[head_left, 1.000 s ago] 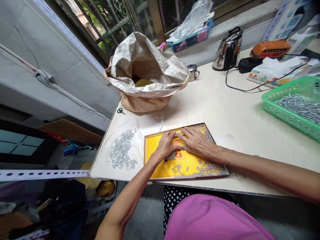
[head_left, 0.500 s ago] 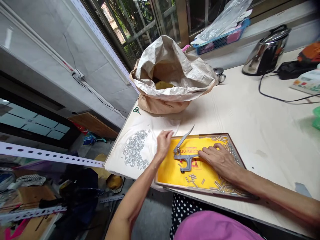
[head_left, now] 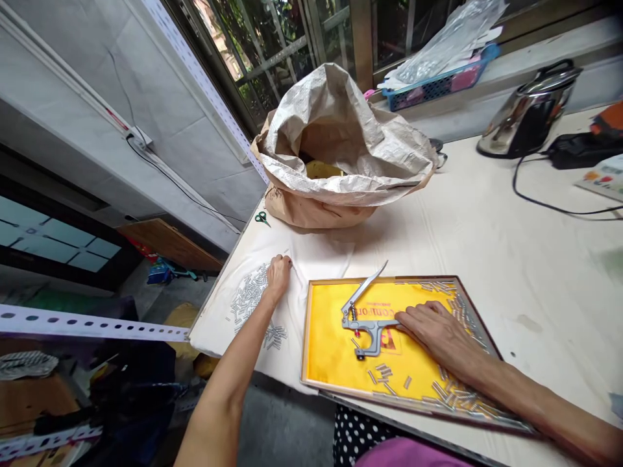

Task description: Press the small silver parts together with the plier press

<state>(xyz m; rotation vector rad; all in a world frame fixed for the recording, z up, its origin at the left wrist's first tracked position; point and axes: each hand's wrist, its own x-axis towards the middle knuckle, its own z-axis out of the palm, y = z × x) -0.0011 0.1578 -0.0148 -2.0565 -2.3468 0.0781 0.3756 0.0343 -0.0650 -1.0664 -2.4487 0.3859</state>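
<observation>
My left hand [head_left: 279, 274] is at the right edge of a pile of small silvery metal tubes [head_left: 247, 295] on a white cloth. Its fingers are drawn together; whether a tube is between them is hidden. A grey pair of hand-press pliers [head_left: 372, 329], like a snap-fastener tool, lies over a yellow-bottomed tray [head_left: 331, 350], its lever slanting up to the right. My right hand [head_left: 433, 327] closes on the end of the pliers' handle. Loose tubes [head_left: 382, 373] lie in the tray below the pliers, and more line its right side, partly under my right forearm.
A large open sack [head_left: 321, 211] stands behind the tubes, with green-handled scissors [head_left: 261, 218] at its left. Farther right are a steel kettle [head_left: 533, 107] with a black cord, and a blue basket [head_left: 433, 91] on the sill. The table's left edge drops to the floor.
My left hand has moved left from the tray's upper left corner to the tube pile. My right hand stays at the pliers' handle. The whole view has shifted slightly.
</observation>
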